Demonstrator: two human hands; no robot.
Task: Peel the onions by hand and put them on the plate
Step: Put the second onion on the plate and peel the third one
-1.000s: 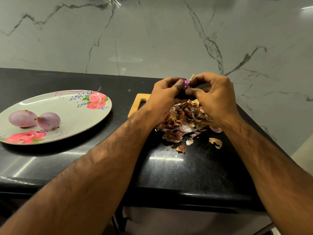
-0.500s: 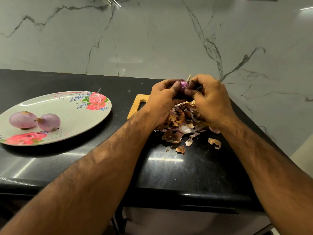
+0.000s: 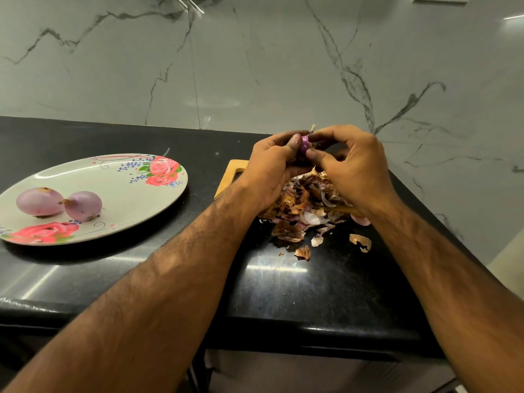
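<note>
Left hand [image 3: 269, 168] and right hand [image 3: 351, 165] fingers [image 3: 314, 154] pinch the small purple onion [image 3: 304, 143] above the brown peel heap [image 3: 306, 205] near the black desk's [image 3: 312, 293] back-right corner. Slick skin could slip, so the onion may drop into the scraps, well apart from the floral oval plate [image 3: 127, 199].

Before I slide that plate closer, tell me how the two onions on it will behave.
The left onion and right onion are round and lie loose on the shallow plate, so they will likely roll. Peeled smooth, they may feel slippery.
</note>
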